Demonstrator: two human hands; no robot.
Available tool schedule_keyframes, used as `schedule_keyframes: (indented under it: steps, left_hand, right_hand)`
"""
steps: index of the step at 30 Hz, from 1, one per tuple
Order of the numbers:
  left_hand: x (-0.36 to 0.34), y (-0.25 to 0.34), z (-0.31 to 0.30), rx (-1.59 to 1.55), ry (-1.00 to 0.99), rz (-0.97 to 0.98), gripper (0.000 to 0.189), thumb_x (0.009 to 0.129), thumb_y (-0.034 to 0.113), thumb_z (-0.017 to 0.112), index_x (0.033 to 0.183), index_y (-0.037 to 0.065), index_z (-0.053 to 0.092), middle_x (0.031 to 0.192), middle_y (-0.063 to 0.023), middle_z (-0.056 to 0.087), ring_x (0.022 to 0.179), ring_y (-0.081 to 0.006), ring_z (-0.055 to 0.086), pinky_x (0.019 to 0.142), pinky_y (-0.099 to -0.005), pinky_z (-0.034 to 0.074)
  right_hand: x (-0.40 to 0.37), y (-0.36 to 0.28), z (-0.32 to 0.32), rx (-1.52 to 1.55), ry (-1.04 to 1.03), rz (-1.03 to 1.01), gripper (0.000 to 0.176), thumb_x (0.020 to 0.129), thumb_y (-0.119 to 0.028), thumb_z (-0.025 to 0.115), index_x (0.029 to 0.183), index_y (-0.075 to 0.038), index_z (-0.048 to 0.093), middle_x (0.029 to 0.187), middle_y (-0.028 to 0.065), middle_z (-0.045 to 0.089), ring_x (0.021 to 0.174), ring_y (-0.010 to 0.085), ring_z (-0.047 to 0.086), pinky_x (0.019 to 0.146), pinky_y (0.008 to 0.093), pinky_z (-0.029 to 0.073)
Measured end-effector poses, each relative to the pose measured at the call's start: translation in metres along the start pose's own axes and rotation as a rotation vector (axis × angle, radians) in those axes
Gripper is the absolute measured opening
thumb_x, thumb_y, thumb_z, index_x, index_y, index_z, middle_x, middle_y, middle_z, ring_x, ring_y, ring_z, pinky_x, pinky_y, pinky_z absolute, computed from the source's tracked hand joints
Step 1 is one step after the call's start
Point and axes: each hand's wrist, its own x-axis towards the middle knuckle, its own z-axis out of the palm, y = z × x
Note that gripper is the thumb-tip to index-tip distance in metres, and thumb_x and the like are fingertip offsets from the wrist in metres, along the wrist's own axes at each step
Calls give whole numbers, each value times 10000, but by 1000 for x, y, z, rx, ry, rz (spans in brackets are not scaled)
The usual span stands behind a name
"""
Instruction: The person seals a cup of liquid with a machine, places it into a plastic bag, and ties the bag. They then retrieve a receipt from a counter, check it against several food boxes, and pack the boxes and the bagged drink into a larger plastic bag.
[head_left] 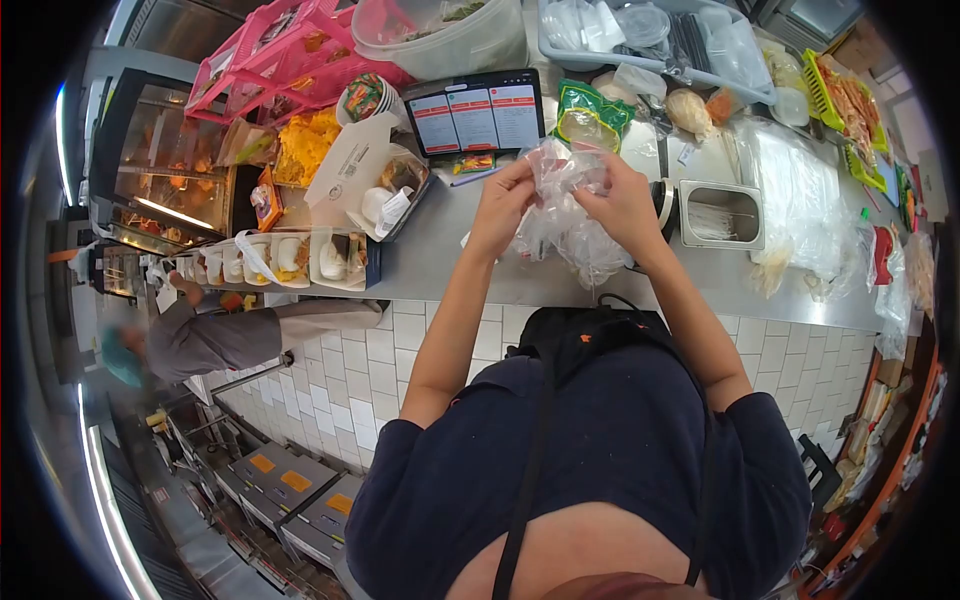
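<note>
A crumpled clear plastic bag (575, 225) hangs between my two hands over the front of the steel counter (420, 265). My left hand (507, 205) pinches its upper left edge. On the other side, my right hand (622, 205) grips the bag's upper right, fingers bent. What lies inside the bag, if anything, I cannot make out. Just behind my hands is a green and clear packet (592, 115). A tablet (475, 112) with a lit screen leans beyond my left hand. Close to my right hand sits a metal container (720, 214) holding thin white sticks.
Open food boxes (290, 258) line the counter at left, near a white carton (350, 172) and a pink crate (285, 60). A grey-blue bin (655, 45) of lids stands behind. Clear bags (800, 200) are stacked at right. A person (215, 340) works at far left.
</note>
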Motion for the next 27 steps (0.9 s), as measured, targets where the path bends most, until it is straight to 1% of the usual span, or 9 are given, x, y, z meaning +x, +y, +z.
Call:
schedule_keyframes:
  steps: [6, 9, 14, 17, 19, 20, 21, 24, 27]
  left_hand:
    - [2, -19, -7, 367, 9, 161, 401, 743, 1, 588, 1143, 21, 554, 915, -24, 613, 707, -85, 548, 569, -200, 436]
    - [-3, -6, -3, 443, 47, 187, 366, 719, 6, 591, 1084, 26, 591, 810, -17, 613, 629, -77, 532, 567, -201, 428]
    - [-30, 64, -16, 1414, 82, 284, 181, 712, 54, 579, 881, 26, 636, 727, -145, 611, 635, -258, 599, 609, -323, 469]
    - [-52, 79, 0, 1349, 31, 286, 141, 724, 76, 574, 839, 12, 625, 768, -169, 613, 704, -326, 589, 641, -373, 469]
    - [-60, 86, 19, 1339, 24, 332, 136, 733, 77, 573, 841, 11, 624, 760, -153, 618, 710, -307, 599, 642, -375, 468]
    - [-62, 92, 29, 1335, 1, 471, 127, 734, 55, 586, 846, 14, 632, 764, -144, 626, 675, -280, 603, 621, -344, 472]
    - [-61, 98, 39, 1326, -24, 610, 123, 736, 34, 599, 850, 17, 640, 768, -134, 633, 640, -253, 607, 600, -313, 476]
    - [-55, 112, 64, 1339, 65, 782, 137, 749, 32, 575, 875, 29, 630, 763, -132, 617, 682, -293, 591, 608, -345, 465]
    - [-49, 115, 77, 1227, 100, 866, 117, 746, 12, 606, 858, 13, 639, 721, -101, 618, 603, -210, 578, 552, -287, 444]
  right_hand:
    - [12, -5, 10, -271, -5, -51, 537, 656, -133, 658, 1171, -127, 507, 708, 93, 639, 640, 226, 624, 602, 291, 478]
    - [12, -1, 10, -46, -35, -57, 442, 706, -176, 654, 1128, -102, 546, 730, 73, 649, 676, 192, 626, 635, 291, 475]
    - [9, 36, -37, 411, -24, 41, 344, 865, -224, 550, 1114, 11, 520, 932, 63, 630, 891, 101, 543, 822, 260, 398]
    - [-8, 27, -57, 338, 97, 48, 340, 874, -203, 530, 1152, -11, 495, 1011, 78, 606, 936, 124, 530, 875, 286, 386]
    - [-19, 16, -59, 955, 84, 8, 355, 873, -190, 518, 1200, -65, 461, 1119, 96, 557, 990, 178, 517, 954, 359, 348]
    - [-23, 15, -56, 1064, 13, -58, 548, 829, -221, 579, 1317, -139, 343, 1074, 79, 546, 1015, 226, 511, 996, 435, 304]
    - [-22, 15, -52, 1061, 16, -65, 548, 829, -221, 579, 1317, -139, 343, 1074, 79, 546, 1015, 226, 511, 996, 435, 304]
    - [-24, 5, -41, 922, -279, -304, 1034, 652, -188, 754, 1411, -105, 56, 785, 34, 498, 1021, 291, 540, 923, 370, 361]
    - [-18, -19, -49, 661, -421, -273, 1031, 623, -93, 755, 1409, -97, 87, 773, 18, 495, 962, 232, 557, 898, 314, 370]
